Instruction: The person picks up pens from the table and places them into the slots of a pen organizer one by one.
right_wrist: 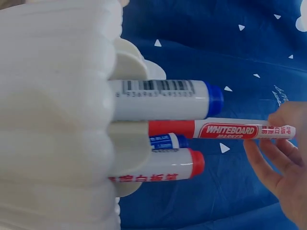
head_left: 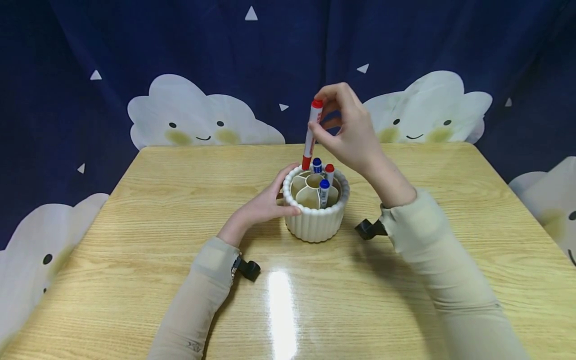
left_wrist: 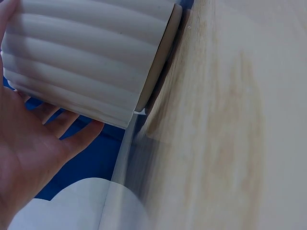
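A white ribbed pen holder point(head_left: 315, 225) with a beaded rim and inner compartments stands on the table. My left hand point(head_left: 270, 200) grips it from the left side, thumb near the front rim and fingers behind. Between thumb and fingertips, my right hand point(head_left: 351, 130) pinches a red whiteboard marker point(head_left: 312, 132) by its upper part. The marker is nearly upright, its red cap low, overlapping the holder's back rim in the head view. Inside the holder stand two blue-ended markers point(right_wrist: 163, 99) and one red-ended marker point(head_left: 330, 172), toward its right and back.
The wood-grain table point(head_left: 180, 200) stretches to both sides and in front of the holder. Behind it hangs a dark blue curtain point(head_left: 297, 45) with clouds and triangles. Black camera mounts point(head_left: 249, 269) are strapped to both wrists.
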The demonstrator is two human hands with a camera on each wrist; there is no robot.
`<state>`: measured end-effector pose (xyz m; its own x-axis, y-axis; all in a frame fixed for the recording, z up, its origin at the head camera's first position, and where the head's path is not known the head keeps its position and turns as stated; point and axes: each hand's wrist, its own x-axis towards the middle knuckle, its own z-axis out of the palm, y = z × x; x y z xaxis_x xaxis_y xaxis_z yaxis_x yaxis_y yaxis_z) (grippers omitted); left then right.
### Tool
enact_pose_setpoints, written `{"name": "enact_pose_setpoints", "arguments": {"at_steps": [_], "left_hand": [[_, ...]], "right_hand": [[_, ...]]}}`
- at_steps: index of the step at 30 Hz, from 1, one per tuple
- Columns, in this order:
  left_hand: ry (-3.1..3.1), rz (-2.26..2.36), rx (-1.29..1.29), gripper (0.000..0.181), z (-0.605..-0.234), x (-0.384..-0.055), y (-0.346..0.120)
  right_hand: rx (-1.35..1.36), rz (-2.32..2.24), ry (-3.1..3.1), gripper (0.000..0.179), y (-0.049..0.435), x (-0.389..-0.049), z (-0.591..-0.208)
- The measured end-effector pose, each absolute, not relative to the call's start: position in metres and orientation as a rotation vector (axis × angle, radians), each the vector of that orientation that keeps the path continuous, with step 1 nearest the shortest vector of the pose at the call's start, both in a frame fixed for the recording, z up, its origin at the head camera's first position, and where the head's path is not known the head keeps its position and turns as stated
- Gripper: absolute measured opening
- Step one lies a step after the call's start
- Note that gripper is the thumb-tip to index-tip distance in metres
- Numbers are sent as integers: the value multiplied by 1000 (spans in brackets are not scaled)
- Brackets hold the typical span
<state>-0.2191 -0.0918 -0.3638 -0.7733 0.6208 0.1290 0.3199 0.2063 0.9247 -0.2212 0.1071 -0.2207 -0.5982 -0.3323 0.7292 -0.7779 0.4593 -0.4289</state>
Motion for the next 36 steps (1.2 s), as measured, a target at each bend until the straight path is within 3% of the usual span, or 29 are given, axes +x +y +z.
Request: {"name": "enact_pose_setpoints", "arguments": {"at_steps": [11, 36], "left_hand": [[2160, 1612, 894, 102, -338, -203, -91], [2157, 1598, 833, 94, -336, -201, -90]], "right_hand": [[1075, 964, -2180, 29, 111, -225, -236], [1220, 709, -2579, 17, 115, -229, -260]]}}
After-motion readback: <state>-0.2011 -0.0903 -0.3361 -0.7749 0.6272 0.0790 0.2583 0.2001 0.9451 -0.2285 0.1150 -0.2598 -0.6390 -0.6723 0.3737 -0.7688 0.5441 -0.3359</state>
